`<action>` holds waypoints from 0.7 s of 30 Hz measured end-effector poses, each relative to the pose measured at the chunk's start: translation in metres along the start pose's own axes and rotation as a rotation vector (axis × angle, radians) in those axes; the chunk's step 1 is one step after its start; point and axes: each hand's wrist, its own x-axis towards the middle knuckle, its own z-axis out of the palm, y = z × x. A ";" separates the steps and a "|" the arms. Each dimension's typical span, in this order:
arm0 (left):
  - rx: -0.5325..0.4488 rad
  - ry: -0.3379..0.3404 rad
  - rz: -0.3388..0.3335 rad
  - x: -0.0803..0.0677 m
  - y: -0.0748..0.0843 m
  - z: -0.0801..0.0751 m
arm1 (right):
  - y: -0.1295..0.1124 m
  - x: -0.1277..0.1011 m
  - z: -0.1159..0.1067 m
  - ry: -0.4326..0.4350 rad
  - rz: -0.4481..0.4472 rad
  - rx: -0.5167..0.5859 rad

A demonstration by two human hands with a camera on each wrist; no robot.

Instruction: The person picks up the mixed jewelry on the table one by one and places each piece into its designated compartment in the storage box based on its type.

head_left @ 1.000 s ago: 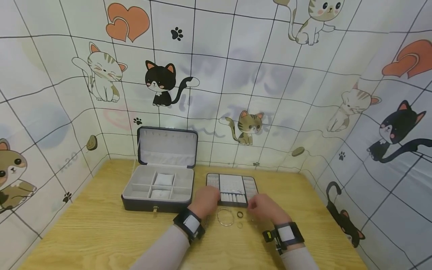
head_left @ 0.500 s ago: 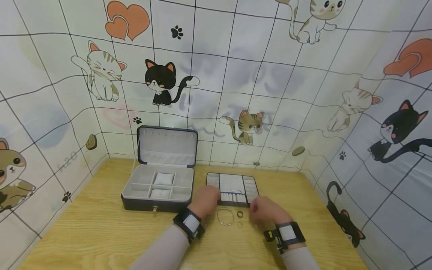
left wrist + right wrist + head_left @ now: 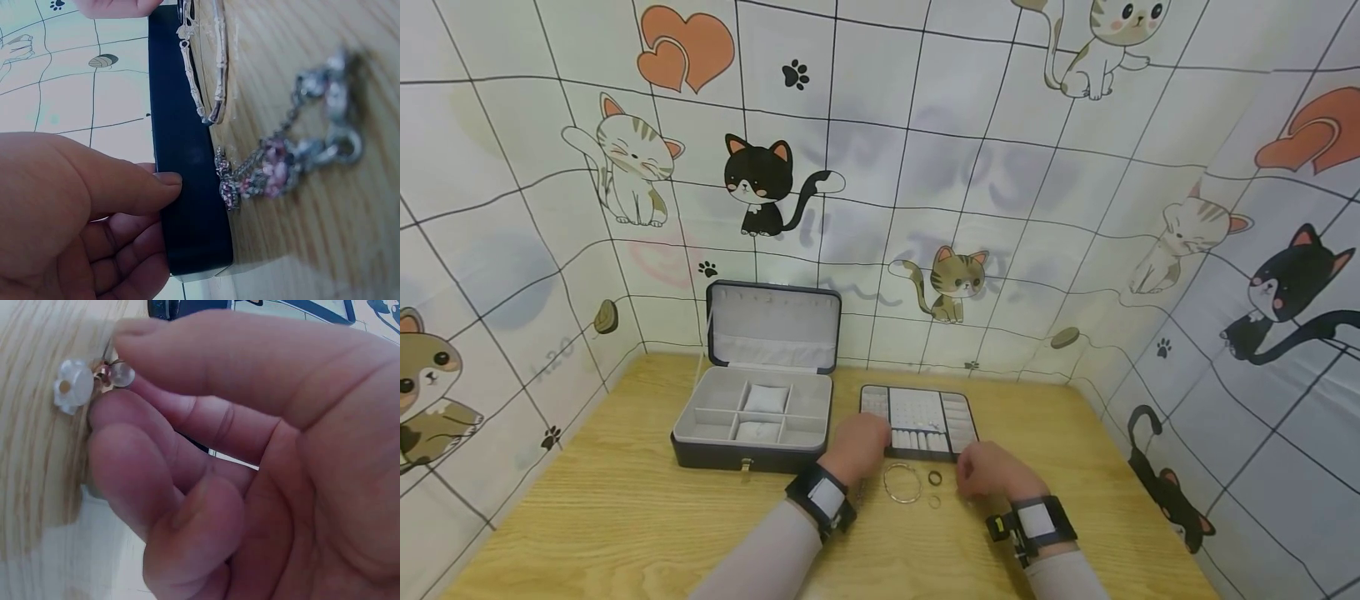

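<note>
My right hand (image 3: pixel 992 472) is curled up on the desk (image 3: pixel 625 517), and its grip is narrow: my thumb and fingers (image 3: pixel 156 481) pinch a little earring (image 3: pixel 84 381) with a white flower and a small clear bead. The flower pokes out past my fingertips, right at the desk top, so the earring sits at the very tip of my grip. My left hand (image 3: pixel 859 446) rests at the front edge of the flat black tray (image 3: pixel 917 412). My thumb (image 3: pixel 134 184) presses on the tray's dark side and my other fingers curl under it, so that grip holds the tray. Just beside the tray, near my left thumb, lies a pink sparkly chain piece (image 3: pixel 287 165), blurry in the left wrist view. A thin silver bangle (image 3: pixel 901 482) lies on the desk between my two hands, touching the tray edge. A dark ring (image 3: pixel 934 477) and a smaller pale ring (image 3: pixel 933 501) lie near my right hand. An open jewelry box (image 3: pixel 752 417) stands to the left of the tray.
</note>
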 end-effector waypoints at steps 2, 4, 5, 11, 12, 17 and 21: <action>0.000 -0.001 -0.001 0.000 0.000 0.000 | 0.000 0.000 0.000 0.003 -0.008 -0.003; -0.002 0.000 0.000 0.000 0.000 0.000 | 0.000 0.000 0.001 0.008 -0.010 -0.006; -0.001 0.001 0.000 0.000 0.000 0.000 | 0.000 0.000 0.002 0.011 -0.010 -0.008; 0.019 0.016 0.010 0.000 0.000 0.000 | -0.002 0.001 0.003 0.019 -0.004 -0.019; 0.019 0.016 0.009 0.000 0.000 0.000 | -0.002 0.001 0.002 0.019 -0.006 -0.018; 0.012 0.006 0.001 0.000 0.000 0.001 | -0.001 0.002 0.003 0.027 -0.042 -0.004; 0.014 0.004 0.005 0.000 0.000 0.001 | 0.000 0.002 0.003 0.030 -0.073 0.006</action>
